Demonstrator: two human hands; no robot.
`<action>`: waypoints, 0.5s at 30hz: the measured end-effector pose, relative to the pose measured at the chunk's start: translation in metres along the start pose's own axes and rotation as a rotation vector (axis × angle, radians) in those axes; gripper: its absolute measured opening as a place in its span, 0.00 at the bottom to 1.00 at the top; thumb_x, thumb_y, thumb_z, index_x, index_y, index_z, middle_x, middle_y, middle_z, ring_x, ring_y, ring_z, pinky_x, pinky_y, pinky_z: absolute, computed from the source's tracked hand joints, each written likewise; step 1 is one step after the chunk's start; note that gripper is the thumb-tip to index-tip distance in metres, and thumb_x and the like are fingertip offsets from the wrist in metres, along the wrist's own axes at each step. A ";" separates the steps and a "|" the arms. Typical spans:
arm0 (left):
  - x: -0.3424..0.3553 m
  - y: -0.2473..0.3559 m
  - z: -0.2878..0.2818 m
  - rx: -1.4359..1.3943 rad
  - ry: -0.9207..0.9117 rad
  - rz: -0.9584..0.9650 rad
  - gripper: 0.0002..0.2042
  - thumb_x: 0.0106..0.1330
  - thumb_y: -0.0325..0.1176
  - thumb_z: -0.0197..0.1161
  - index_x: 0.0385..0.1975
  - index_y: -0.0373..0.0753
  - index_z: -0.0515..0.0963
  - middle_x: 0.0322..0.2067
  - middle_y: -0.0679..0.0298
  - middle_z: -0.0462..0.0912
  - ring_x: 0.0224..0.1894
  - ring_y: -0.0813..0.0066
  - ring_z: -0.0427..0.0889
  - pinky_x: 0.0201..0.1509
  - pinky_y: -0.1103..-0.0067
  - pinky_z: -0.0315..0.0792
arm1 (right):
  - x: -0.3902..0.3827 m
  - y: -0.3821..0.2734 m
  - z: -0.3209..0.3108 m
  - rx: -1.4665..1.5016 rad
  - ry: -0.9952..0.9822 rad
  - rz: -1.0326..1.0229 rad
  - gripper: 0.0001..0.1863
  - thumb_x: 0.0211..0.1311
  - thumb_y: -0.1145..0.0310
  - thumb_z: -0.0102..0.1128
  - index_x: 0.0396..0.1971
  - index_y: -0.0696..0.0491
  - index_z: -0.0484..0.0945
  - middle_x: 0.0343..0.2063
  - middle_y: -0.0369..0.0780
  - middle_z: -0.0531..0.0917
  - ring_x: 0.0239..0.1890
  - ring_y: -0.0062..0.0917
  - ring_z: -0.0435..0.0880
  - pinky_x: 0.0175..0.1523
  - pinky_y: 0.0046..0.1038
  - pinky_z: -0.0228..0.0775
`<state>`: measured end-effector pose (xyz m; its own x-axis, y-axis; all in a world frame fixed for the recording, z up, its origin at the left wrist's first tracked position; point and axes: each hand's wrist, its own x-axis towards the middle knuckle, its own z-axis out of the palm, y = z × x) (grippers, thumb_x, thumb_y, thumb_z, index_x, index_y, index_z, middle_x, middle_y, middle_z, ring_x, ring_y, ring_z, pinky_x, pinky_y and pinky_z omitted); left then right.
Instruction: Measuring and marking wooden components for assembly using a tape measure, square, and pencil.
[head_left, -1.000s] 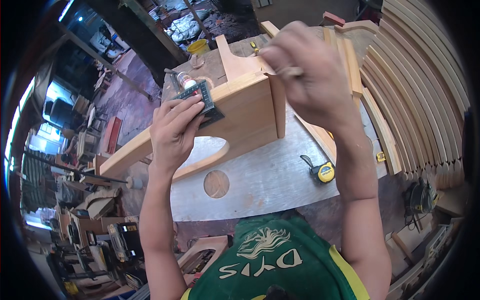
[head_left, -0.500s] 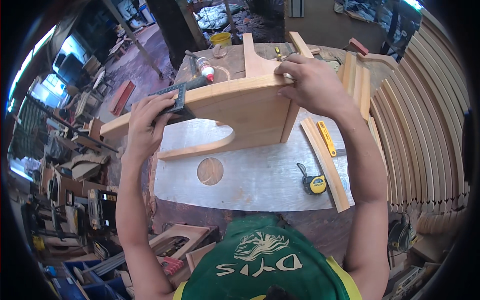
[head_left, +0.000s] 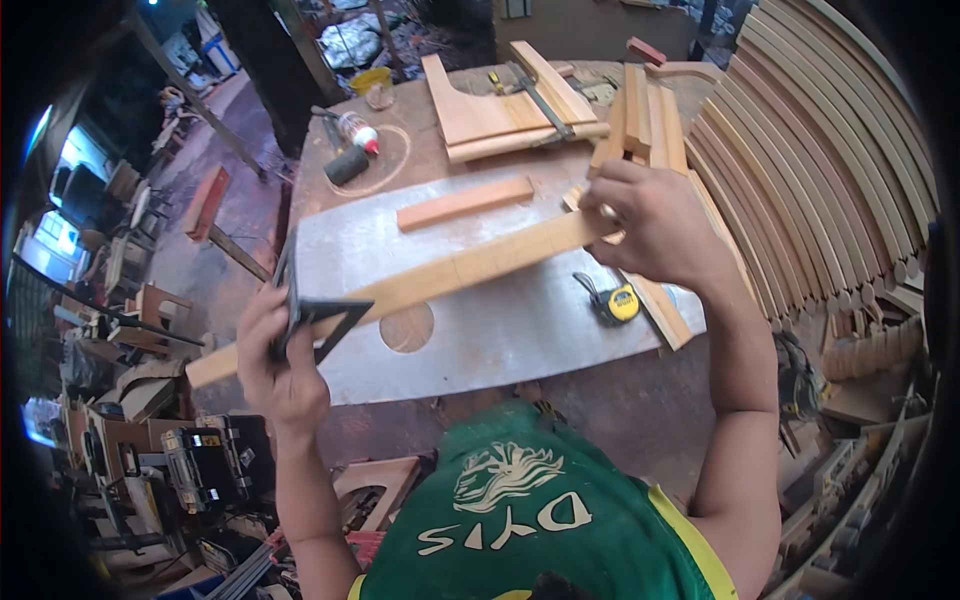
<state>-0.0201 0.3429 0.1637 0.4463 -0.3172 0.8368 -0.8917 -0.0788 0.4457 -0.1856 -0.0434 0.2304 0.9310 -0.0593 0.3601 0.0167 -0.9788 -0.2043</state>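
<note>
A wooden workpiece (head_left: 470, 264), seen along its narrow edge with faint marks across it, slants above the table. My right hand (head_left: 655, 220) is closed around its right end, and a small pale round thing shows between the fingers. My left hand (head_left: 285, 365) is closed on a black triangular carpenter's square (head_left: 340, 318), which lies over the workpiece near its left end. Below the workpiece, a yellow and black tape measure (head_left: 618, 303) rests on the grey sheet (head_left: 480, 345) beside a curved wood strip (head_left: 665, 318).
A short wood block (head_left: 465, 203) lies on the sheet. Farther back are a clamp (head_left: 540, 100) on a cut-out wooden panel (head_left: 470, 115), a glue bottle (head_left: 357, 132) and a dark cylinder (head_left: 346, 166). Many curved slats (head_left: 830, 150) are stacked at right; tool cases (head_left: 215, 460) stand lower left.
The workpiece has turned and come nearer, its edge now facing up. The square has moved down and left with my left hand. My right hand has lowered, uncovering the panel and clamp behind.
</note>
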 end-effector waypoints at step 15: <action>-0.182 0.089 -0.006 -0.025 -0.474 -0.211 0.18 0.61 0.17 0.72 0.48 0.40 0.78 0.48 0.52 0.85 0.52 0.50 0.85 0.72 0.44 0.68 | -0.227 -0.066 0.121 -0.237 0.160 0.089 0.25 0.36 0.67 0.77 0.41 0.47 0.81 0.37 0.33 0.83 0.27 0.26 0.83 0.30 0.31 0.70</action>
<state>-0.1801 0.3991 0.0531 0.5278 -0.6903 0.4949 -0.7813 -0.1660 0.6017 -0.3539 0.0584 0.0515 0.8556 -0.1588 0.4926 -0.1656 -0.9857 -0.0301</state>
